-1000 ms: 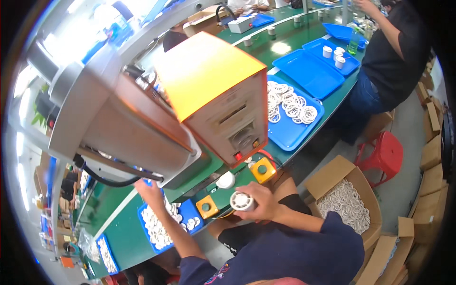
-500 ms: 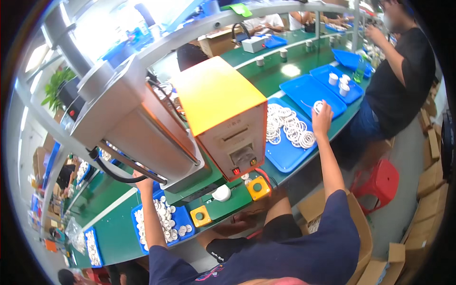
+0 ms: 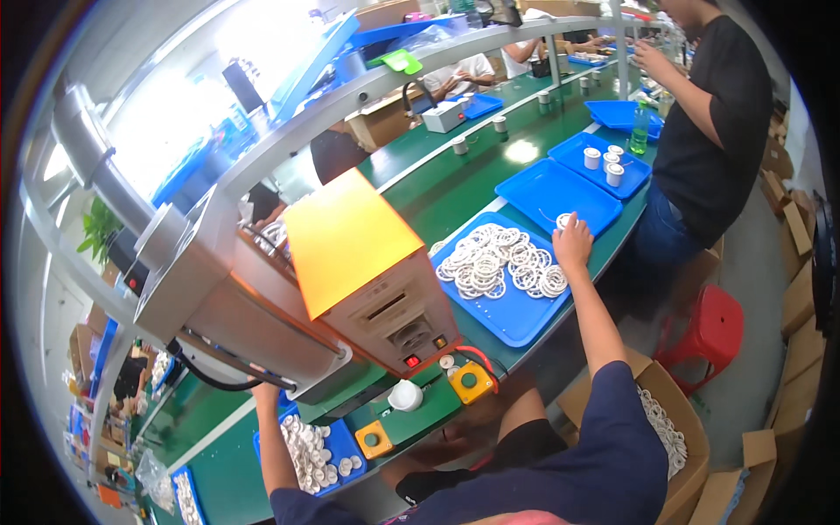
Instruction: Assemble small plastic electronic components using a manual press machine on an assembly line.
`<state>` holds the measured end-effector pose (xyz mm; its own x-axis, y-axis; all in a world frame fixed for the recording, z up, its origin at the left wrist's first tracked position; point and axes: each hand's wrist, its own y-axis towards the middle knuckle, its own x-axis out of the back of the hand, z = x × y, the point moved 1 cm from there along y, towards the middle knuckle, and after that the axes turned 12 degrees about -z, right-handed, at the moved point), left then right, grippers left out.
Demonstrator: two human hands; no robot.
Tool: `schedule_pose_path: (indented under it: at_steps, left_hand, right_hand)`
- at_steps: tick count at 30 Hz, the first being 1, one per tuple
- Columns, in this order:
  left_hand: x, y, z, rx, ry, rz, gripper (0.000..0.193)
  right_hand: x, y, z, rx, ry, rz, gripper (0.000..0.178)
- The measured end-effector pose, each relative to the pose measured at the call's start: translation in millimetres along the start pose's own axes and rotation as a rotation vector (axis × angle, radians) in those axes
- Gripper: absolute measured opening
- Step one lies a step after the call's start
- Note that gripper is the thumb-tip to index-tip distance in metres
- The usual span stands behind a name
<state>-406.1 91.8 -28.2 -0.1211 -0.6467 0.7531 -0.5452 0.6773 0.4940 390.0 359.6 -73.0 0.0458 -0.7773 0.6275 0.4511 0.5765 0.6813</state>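
Stretched out to the right, my right hand point(image 3: 573, 245) has its fingers closed on a small white round part point(image 3: 564, 221). A thin wire seems to stick out from it. It is at the near edge of a blue tray point(image 3: 547, 184). My left hand point(image 3: 265, 383) is by the left side of the metal press point(image 3: 236, 302), whose rods hide its fingers. Below that hand is a blue tray point(image 3: 337, 442) heaped with small white round pieces point(image 3: 306, 451). A white round cap point(image 3: 405, 395) sits on the green base of the press.
Beside the press stands an orange-topped control box point(image 3: 367, 262), with yellow button boxes point(image 3: 471, 382) in front. White rings point(image 3: 490, 262) fill another blue tray point(image 3: 516, 324). White cups point(image 3: 614, 175) stand in a farther tray. A co-worker point(image 3: 717, 114) stands right, near a red stool point(image 3: 704, 337).
The whole view has shifted, bringing more of the ring-filled carton at the lower right into sight. My right hand still holds the white round part, now slightly closer to me.
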Motion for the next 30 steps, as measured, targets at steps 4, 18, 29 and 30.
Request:
schedule_pose_path:
  at_steps: [4,18,29,30]
  left_hand:
    - [41,-43,-17,-0.188,-0.068,-0.257,0.027]
    - [59,-272,-285,0.637,-1.017,0.148,0.031]
    - [34,-275,-330,-0.071,-0.65,-0.179,0.052]
    - [31,-272,-329,-0.063,-0.643,-0.221,0.053]
  right_hand:
    - [-4,-1,7,0.051,0.016,-0.022,0.068]
    - [28,-4,3,0.118,0.203,-0.21,0.062]
    - [159,-143,70,0.103,0.82,0.279,0.03]
    - [154,-143,68,0.106,0.82,0.282,0.03]
